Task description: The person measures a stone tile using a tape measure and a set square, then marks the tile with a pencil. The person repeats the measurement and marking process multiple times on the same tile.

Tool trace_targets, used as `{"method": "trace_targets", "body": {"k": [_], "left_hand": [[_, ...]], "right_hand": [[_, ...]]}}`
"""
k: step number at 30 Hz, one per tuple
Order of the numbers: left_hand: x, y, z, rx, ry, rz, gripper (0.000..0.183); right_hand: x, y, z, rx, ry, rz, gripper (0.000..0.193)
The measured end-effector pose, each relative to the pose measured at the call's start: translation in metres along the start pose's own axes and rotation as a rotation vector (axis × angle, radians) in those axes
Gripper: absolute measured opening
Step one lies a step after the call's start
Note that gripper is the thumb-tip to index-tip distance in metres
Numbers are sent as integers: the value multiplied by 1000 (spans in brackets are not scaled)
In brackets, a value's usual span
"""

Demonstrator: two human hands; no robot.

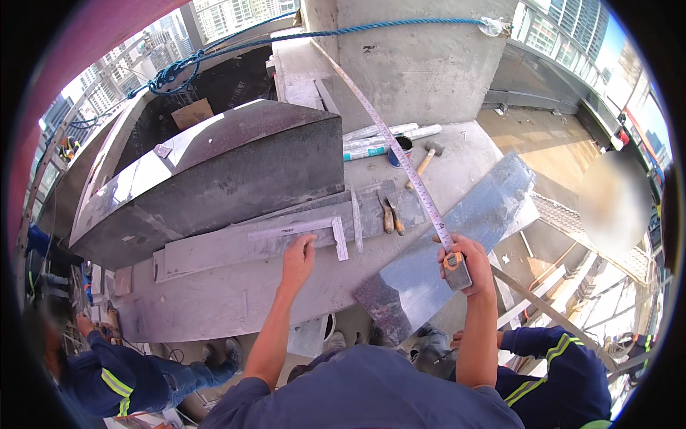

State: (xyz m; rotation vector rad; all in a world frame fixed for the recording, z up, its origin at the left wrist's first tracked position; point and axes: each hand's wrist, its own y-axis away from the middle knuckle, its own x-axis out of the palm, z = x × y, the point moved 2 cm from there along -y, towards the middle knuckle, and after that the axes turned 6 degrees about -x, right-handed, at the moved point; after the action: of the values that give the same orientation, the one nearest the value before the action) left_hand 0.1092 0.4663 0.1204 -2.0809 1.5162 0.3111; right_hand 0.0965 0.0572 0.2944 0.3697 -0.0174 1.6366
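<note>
My right hand (473, 263) is wrapped round an orange and black tape measure (456, 270). Its long pale blade (386, 132) runs out from the case, up and to the left, its far end near the concrete column (414, 71). Over the near edge of the flat stone pieces, my left hand (296, 263) has its fingers curled together, with nothing visible in them. Just beyond it lies a metal try square (337, 227). Beneath the tape and my right hand, a grey stone slab (457, 236) lies at a slant.
A dark stone block (221, 179) stands at left. Two orange-handled hand tools (392, 216), a hammer (426, 163), an open can (401, 149) and wrapped tubes (366, 151) lie beyond. Blue rope (343, 31) crosses behind. Co-workers (128, 375) stand at left and right (561, 365).
</note>
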Motion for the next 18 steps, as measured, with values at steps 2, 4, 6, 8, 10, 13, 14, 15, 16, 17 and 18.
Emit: {"method": "trace_targets", "body": {"k": [2, 4, 6, 8, 10, 13, 14, 15, 16, 17, 18], "left_hand": [[23, -70, -107, 242, -29, 45, 42], [44, -128, -196, 430, -197, 130, 65], [78, -181, -238, 707, -422, 152, 75], [116, -231, -248, 760, -560, 204, 63], [135, -288, -233, 686, -705, 267, 46], [153, -333, -235, 649, -817, 222, 24], [155, -344, -236, 650, -835, 183, 17], [155, -356, -238, 683, -863, 174, 16], [150, -368, -235, 709, -901, 165, 16], [144, -379, -234, 734, -933, 153, 15], [138, -391, -234, 736, -951, 136, 16]], "right_hand": [[-7, -4, 8, 5, -20, 29, 47], [-18, -8, 12, -6, -58, 56, 47], [-30, -17, 13, -35, -26, 55, 48], [-43, -20, 19, -69, -19, 60, 53], [-49, -17, 32, -43, -64, 109, 53], [-85, -14, 36, -18, -67, 122, 48], [-100, -11, 35, -13, -55, 115, 47], [-116, -8, 32, -1, -57, 125, 47], [-133, -6, 27, 15, -63, 144, 47], [-150, -2, 23, 30, -63, 162, 47], [-167, 2, 15, 39, -17, 143, 48]]}}
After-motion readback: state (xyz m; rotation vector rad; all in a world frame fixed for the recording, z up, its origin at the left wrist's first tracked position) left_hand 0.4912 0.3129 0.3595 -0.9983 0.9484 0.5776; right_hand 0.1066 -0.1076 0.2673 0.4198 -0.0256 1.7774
